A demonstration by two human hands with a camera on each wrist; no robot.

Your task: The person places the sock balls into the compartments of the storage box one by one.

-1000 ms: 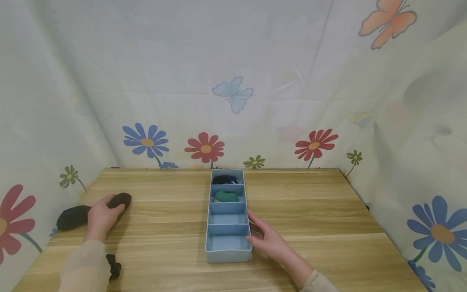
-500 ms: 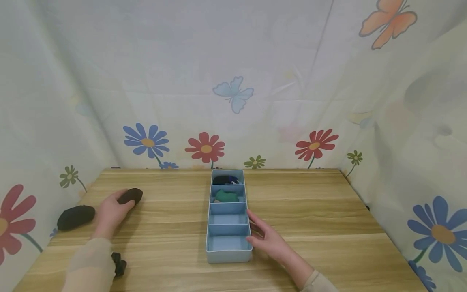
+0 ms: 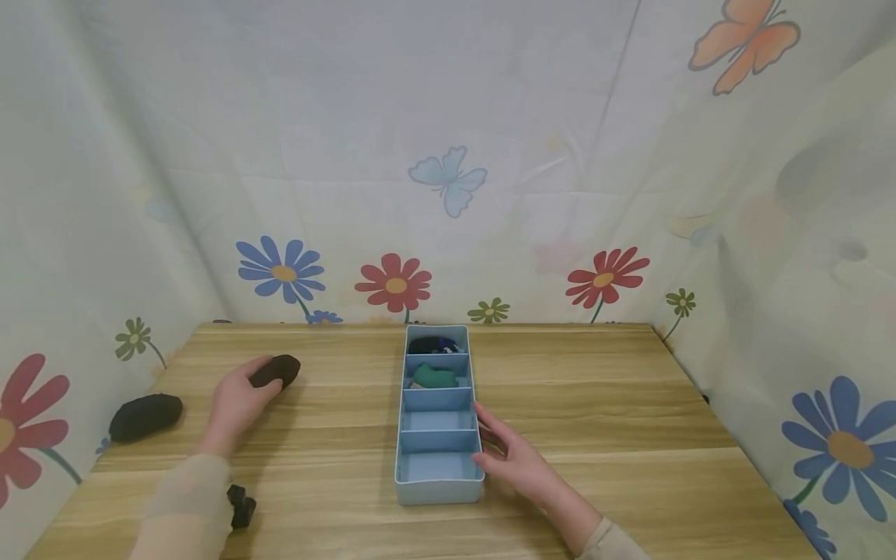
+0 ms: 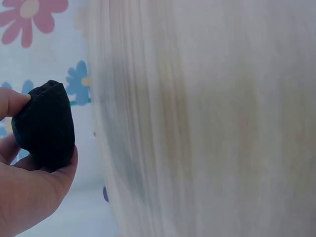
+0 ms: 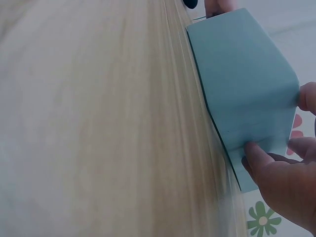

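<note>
Black and rounded, a bundle is in the left hand, whose fingers pinch it from opposite sides. It is over the left part of the wood-grain counter, well apart from a pale blue box. Further left, near the counter's edge, lies a second black roll. Beside the left sleeve shows a small black object; I cannot tell what it is.

The box has four compartments in a row running away from the person. Its farthest one holds a dark roll with blue patches at one end, and the next one nearer holds a green roll.

The right hand rests at the box's right side, its fingers spread and touching the wall. Behind the counter hangs a pale cloth printed with flowers and butterflies.
</note>
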